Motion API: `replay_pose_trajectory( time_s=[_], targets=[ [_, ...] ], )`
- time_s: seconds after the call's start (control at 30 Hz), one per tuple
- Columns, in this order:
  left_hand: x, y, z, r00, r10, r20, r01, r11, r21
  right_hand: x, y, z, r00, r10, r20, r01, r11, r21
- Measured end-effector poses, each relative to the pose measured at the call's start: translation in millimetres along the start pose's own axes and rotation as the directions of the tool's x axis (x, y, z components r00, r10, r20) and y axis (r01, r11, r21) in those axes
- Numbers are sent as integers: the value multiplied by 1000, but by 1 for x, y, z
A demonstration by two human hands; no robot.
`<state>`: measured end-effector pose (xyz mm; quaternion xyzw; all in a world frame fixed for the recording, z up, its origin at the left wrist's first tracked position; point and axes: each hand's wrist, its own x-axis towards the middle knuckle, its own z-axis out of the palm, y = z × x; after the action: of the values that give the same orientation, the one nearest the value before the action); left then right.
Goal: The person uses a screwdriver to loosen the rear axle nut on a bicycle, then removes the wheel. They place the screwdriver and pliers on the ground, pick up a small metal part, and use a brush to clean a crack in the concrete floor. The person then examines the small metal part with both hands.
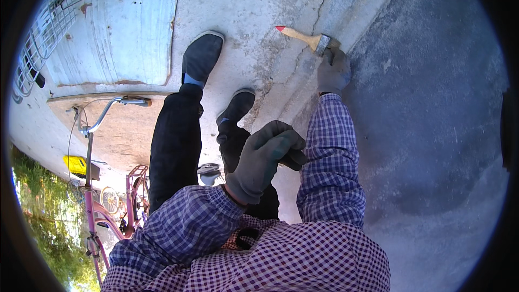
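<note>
R grip is holding the flat paintbrush approx. at its metal ferrule; the brush is lying just ahead of this grip, w/ the wooden handle pointing out to its left. L grip is curling inward, w/ nothing seen in it. The brush is prob. feeling light, the handle stiff and not fragile. The smooth ferrule is maybe slipping more easily, so the handle's neck is prob. offering better hold.
</note>
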<state>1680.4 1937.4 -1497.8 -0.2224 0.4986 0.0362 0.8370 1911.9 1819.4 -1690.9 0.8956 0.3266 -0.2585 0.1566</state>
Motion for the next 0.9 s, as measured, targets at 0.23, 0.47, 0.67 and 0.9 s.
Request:
replay_pose_trajectory(
  time_s=[0.23,0.47,0.67,0.9],
  targets=[
    [3,2,-1,1000,-27,3,27,999,35,-7,7,-5,998,61,-11,-59,992,107],
    [1,2,2,1000,-10,-12,10,999,31,5,-6,-3,997,-62,37,64,996,-67],
    [0,3,1,1000,-11,-5,11,999,44,0,0,-4,997,-3,74,14,990,-140],
    [0,4,1,1000,-13,23,13,1000,22,1,5,-7,998,63,31,-60,994,-91]
  ],
)
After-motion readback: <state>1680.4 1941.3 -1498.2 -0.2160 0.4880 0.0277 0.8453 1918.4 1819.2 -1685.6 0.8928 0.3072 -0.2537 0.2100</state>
